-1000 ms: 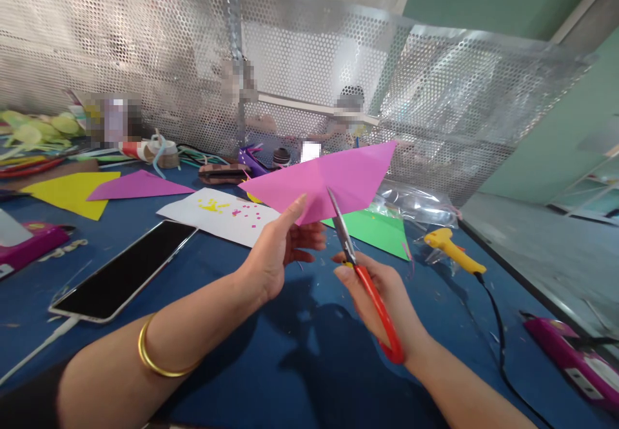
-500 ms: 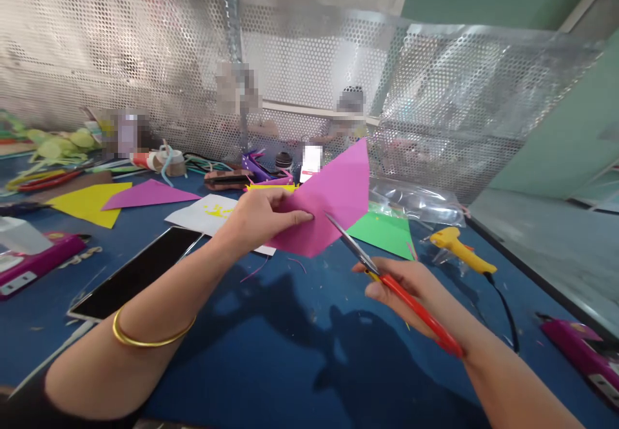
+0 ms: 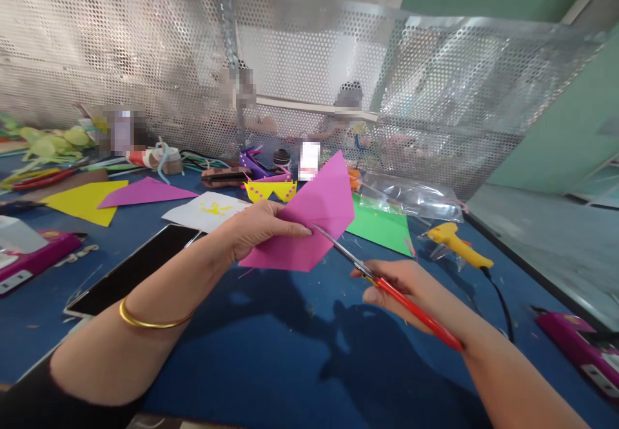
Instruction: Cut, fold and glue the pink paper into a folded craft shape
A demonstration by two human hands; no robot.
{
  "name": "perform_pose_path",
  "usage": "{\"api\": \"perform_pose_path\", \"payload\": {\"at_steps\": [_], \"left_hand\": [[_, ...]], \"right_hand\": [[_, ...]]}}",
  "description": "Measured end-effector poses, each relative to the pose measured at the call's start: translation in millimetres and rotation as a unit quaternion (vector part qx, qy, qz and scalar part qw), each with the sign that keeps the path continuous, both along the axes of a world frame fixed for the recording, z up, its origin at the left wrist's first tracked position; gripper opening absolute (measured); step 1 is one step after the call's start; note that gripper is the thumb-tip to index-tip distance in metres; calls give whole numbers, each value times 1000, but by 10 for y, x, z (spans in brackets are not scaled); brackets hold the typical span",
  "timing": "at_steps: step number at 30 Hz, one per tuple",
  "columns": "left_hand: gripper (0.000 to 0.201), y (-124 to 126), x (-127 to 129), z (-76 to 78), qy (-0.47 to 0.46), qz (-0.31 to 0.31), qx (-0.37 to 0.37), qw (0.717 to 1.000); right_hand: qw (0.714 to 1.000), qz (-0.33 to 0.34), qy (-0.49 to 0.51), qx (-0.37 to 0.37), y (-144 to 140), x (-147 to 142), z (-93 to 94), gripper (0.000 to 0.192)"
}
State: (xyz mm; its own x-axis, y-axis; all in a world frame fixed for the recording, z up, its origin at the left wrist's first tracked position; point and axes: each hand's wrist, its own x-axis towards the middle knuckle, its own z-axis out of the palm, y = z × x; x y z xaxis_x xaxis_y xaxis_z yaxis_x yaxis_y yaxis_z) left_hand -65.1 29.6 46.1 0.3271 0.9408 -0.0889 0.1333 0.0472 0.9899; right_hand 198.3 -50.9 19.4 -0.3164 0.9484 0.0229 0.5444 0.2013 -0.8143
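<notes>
Head: pink paper, blurred card

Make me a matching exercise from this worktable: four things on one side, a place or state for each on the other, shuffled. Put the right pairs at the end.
Things
1. Scissors
2. Phone
3. Pink sheet nearest the scissors
4. Glue gun

Places and states
A. Held in the left hand
B. Yellow, with a black cord
C. Held in the right hand
D. Lying on the blue table, dark screen up

Right pairs: 1-C, 2-D, 3-A, 4-B
</notes>
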Motion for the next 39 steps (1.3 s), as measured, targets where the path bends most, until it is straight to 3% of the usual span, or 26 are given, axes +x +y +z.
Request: {"api": "perform_pose_path", "payload": {"at_steps": [8,15,20,30,39], "left_hand": [[21,10,47,-68,-37,5,-14,999],[20,14,38,-53,-31,-11,-6,999],[21,8,46,-68,-21,-15,-7,1000],[28,-15,93,-122,-2,-29,-42,999],[30,-16,96,-89,-3,-48,-95,994]], "right_hand": [[999,39,-5,-10,57,81,-17,45],[985,119,64,-108,19,125,31,77],[986,135,56,-76,26,122,-4,70],[993,106,-30,-43,25,79,-32,69],[994,68,-16,-83,-25,-16,-5,77]]}}
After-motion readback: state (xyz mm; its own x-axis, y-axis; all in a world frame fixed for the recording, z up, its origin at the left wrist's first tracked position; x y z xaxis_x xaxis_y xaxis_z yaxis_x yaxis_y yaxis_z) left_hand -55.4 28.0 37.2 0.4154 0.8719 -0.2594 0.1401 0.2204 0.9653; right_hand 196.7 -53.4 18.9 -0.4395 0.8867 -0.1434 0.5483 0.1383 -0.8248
